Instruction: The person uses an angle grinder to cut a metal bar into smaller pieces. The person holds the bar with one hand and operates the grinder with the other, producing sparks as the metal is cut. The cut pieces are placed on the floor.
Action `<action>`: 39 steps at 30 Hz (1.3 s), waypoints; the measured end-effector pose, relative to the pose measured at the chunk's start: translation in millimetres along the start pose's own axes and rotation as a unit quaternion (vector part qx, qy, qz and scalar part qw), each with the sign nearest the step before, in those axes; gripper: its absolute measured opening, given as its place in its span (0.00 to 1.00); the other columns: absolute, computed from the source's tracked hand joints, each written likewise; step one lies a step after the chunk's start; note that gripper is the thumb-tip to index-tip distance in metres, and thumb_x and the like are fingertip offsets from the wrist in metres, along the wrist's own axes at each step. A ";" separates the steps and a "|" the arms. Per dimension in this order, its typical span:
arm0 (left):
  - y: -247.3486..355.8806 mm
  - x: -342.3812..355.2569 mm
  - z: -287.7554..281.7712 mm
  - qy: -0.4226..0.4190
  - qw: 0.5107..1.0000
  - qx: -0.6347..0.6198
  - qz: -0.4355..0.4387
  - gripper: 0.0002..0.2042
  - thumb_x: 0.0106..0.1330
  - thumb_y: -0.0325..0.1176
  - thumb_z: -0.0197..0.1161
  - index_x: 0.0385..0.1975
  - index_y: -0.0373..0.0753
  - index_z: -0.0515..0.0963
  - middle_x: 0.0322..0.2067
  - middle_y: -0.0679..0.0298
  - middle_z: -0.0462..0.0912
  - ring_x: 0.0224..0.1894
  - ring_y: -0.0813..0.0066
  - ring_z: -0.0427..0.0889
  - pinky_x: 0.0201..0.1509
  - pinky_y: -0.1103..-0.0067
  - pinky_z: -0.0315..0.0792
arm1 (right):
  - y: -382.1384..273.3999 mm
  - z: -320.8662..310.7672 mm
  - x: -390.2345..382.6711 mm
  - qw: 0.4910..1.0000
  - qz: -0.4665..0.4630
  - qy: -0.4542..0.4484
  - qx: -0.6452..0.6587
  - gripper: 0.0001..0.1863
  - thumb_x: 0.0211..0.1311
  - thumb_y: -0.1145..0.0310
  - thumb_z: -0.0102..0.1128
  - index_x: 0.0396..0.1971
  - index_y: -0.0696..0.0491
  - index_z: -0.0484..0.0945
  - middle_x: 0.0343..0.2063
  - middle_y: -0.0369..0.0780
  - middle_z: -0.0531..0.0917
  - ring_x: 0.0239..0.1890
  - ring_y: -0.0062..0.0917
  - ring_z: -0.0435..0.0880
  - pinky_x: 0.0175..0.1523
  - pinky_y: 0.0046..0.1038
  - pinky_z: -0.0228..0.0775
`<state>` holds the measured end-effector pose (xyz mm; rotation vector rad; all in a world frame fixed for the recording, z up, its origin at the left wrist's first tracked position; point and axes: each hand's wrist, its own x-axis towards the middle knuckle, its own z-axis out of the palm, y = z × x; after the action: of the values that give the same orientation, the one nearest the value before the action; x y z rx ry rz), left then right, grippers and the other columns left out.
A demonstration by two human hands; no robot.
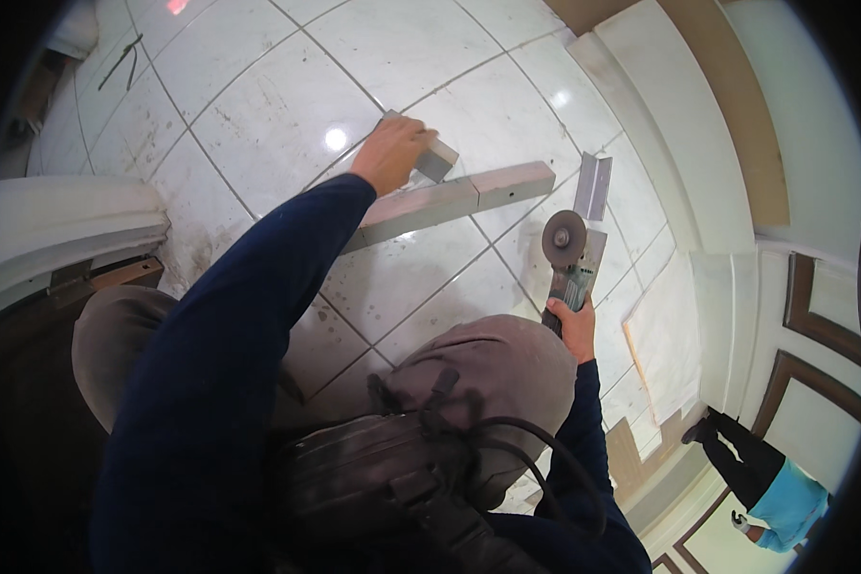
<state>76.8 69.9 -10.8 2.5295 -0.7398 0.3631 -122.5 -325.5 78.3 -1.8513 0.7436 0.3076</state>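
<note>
Partly hidden, a block (pixel 438 161) clamped in left fingers (pixel 417 133); right fingers (pixel 557 308) (tips unseen) around a grinder (pixel 572 281).

Floor tiles (pixel 258 105) look super glossy and smooth, just smudged up. Long bar (pixel 421 210) seems like matt metal, kinda dusty on top. Small block (pixel 437 160): dull grey metal, looks like. Angle piece (pixel 594 187) is metal with a soft sheen. Grinder disc (pixel 557 251) looks matt and rough. The 2 sleeves (pixel 220 287) and the trousers (pixel 488 359) are plain matt cloth.
</note>
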 end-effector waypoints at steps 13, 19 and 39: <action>83.6 -58.3 -2.0 -0.269 0.919 -0.014 -0.289 0.36 0.46 0.42 0.83 0.54 0.33 0.73 0.49 0.46 0.82 0.54 0.46 0.82 0.58 0.59 0.76 | 5.9 2.7 -5.8 0.999 0.011 0.007 0.043 0.27 0.56 0.73 0.74 0.55 0.60 0.74 0.40 0.38 0.85 0.37 0.23 0.84 0.44 0.28 0.78; 79.8 -62.4 -14.9 -0.235 0.912 -0.144 -0.304 0.27 0.55 0.42 0.75 0.52 0.38 0.73 0.52 0.45 0.83 0.54 0.43 0.84 0.59 0.56 0.77 | 22.2 -3.6 0.4 0.995 0.027 0.005 0.100 0.26 0.57 0.74 0.73 0.55 0.59 0.75 0.40 0.38 0.84 0.37 0.23 0.84 0.44 0.28 0.78; -22.6 0.9 -29.1 -0.203 0.890 -0.064 -0.403 0.48 0.49 0.59 0.81 0.65 0.31 0.72 0.64 0.45 0.75 0.68 0.48 0.74 0.69 0.63 0.73 | 15.0 2.6 9.8 0.995 0.001 0.012 0.097 0.25 0.56 0.71 0.72 0.53 0.59 0.74 0.34 0.39 0.83 0.27 0.26 0.86 0.34 0.28 0.81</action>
<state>86.9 101.1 6.0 2.5400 0.2012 -0.4918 -123.9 -330.1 60.9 -1.6724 0.7655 0.2070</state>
